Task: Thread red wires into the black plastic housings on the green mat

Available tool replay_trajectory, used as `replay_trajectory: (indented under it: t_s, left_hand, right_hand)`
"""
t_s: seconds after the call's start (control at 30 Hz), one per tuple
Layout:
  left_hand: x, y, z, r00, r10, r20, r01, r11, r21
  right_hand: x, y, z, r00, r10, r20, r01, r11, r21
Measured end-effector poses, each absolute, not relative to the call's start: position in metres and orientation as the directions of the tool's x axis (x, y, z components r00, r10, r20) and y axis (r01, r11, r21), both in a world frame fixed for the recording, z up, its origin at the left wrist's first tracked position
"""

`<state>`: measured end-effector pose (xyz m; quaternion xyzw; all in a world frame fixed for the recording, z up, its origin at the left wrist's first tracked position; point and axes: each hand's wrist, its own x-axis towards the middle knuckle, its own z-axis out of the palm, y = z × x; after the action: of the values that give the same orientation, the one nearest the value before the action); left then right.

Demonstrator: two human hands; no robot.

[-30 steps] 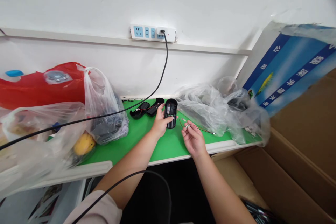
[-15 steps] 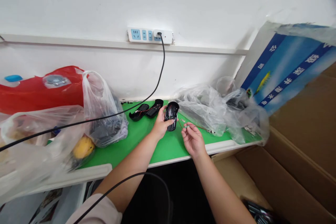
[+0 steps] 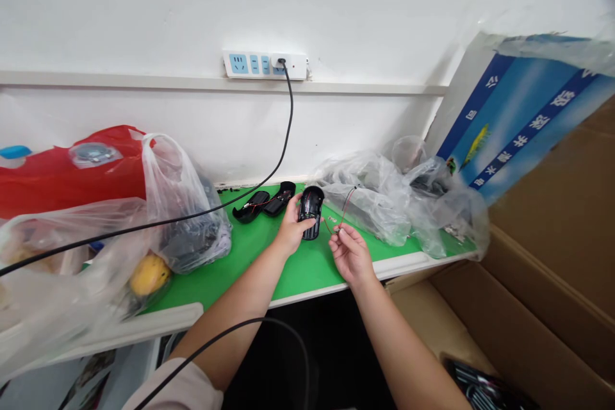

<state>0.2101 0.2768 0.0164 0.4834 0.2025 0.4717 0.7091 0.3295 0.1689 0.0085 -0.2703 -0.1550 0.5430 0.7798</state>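
Observation:
My left hand (image 3: 291, 228) grips a black plastic housing (image 3: 311, 208), its open inside facing me and the thumb pressed on its lower part. Just to the right, my right hand (image 3: 352, 252) pinches a small wired part (image 3: 337, 229), too small to make out fully. Thin red and dark wires (image 3: 346, 204) rise from that pinch, and another wire runs toward the housing. Behind my left hand, two similar black housing pieces (image 3: 279, 199) lie on the green tabletop (image 3: 307, 269), joined by thin red wires.
Clear plastic bags (image 3: 375, 195) fill the right of the table. A red bag (image 3: 72, 170) and white plastic bags (image 3: 185, 205) crowd the left. A black cable (image 3: 291, 115) hangs from the wall power strip (image 3: 265, 65) across the left side. Cardboard boxes (image 3: 528, 295) stand at right.
The wires at my right hand, which pointed right and low, now stand upward as that hand has turned the small part. My left hand still holds the housing. The view has shifted slightly.

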Motion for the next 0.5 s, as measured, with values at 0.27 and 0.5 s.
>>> replay_trajectory:
  t_s: [0.27,0.5]
  left_hand:
    - [0.2105,0.2762,0.0179,0.472,0.869,0.147,-0.473,0.109,0.874]
    - [0.2104,0.2759,0.0187,0.472,0.871,0.137,-0.471,0.118,0.874]
  right_hand:
    - [0.3298,0.1686,0.0072,0.359,0.932,-0.058,-0.759,0.256,-0.598]
    - [0.33,0.1692,0.0069,0.355,0.934,-0.043,-0.759,0.26,-0.597]
